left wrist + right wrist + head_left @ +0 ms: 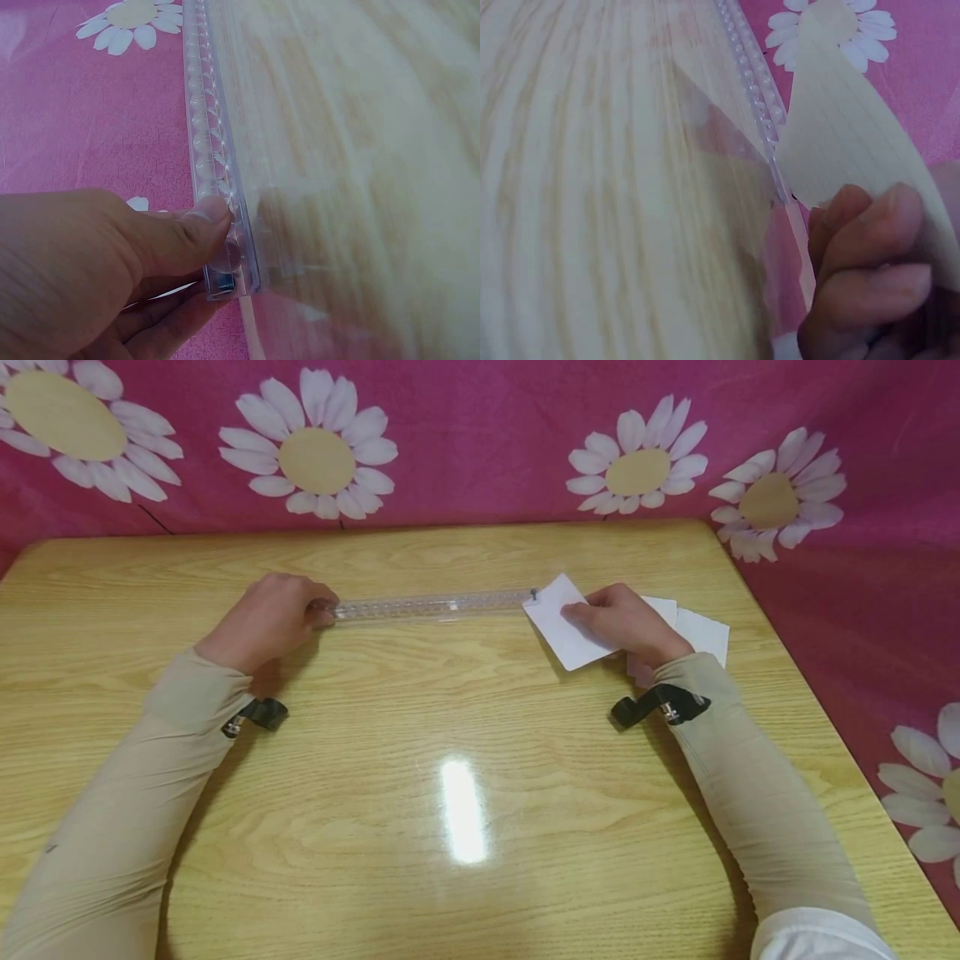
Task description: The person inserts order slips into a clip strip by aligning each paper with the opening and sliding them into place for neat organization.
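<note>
A long, narrow clear plastic strip (427,607) with a row of rounded, bead-like bumps lies crosswise toward the back of the table. My left hand (270,617) pinches its left end; in the left wrist view the thumb is on top and the fingers are below the strip (201,127). A small dark bit shows at the strip's right end. Between thumb and fingers, my right hand (628,622) holds a white paper card (562,631). The card (840,127) has one corner at the strip's right end; whether they touch I cannot tell.
More white paper pieces (705,631) lie beneath and behind the right hand. The wood-grain table (375,827) ends at a pink cloth (480,435) with daisies along the back and right. A black strap (663,703) is on each wrist.
</note>
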### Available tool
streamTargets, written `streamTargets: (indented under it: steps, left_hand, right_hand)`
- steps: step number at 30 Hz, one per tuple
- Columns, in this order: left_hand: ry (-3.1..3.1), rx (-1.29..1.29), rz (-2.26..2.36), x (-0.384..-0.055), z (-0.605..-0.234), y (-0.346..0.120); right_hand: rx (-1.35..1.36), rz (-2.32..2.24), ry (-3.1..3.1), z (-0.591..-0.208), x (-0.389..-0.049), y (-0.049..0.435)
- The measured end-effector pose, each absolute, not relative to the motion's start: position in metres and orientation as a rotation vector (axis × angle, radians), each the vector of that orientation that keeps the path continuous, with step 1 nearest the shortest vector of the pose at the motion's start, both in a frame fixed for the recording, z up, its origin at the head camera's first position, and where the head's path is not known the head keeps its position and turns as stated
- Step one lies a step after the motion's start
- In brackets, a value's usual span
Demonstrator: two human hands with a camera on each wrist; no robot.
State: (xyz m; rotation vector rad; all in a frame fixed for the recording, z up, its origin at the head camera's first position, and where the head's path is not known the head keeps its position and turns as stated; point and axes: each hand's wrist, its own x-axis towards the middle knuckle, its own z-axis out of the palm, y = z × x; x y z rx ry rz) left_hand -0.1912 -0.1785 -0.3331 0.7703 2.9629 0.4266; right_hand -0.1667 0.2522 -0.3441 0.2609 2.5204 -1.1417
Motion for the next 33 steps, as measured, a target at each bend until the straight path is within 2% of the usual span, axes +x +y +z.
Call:
streamTargets:
  steps: [8,33]
  left_hand:
    - [2.957,0.761,0.429,-0.192,-0.334,-0.179]
    - [2.956,0.755,0.423,-0.193,-0.334,-0.179]
  right_hand:
    - [0.388,-1.143,2.447,-0.344,-0.164,0.246]
    - [0.299,-1.135,2.439,-0.346,-0.162,0.237]
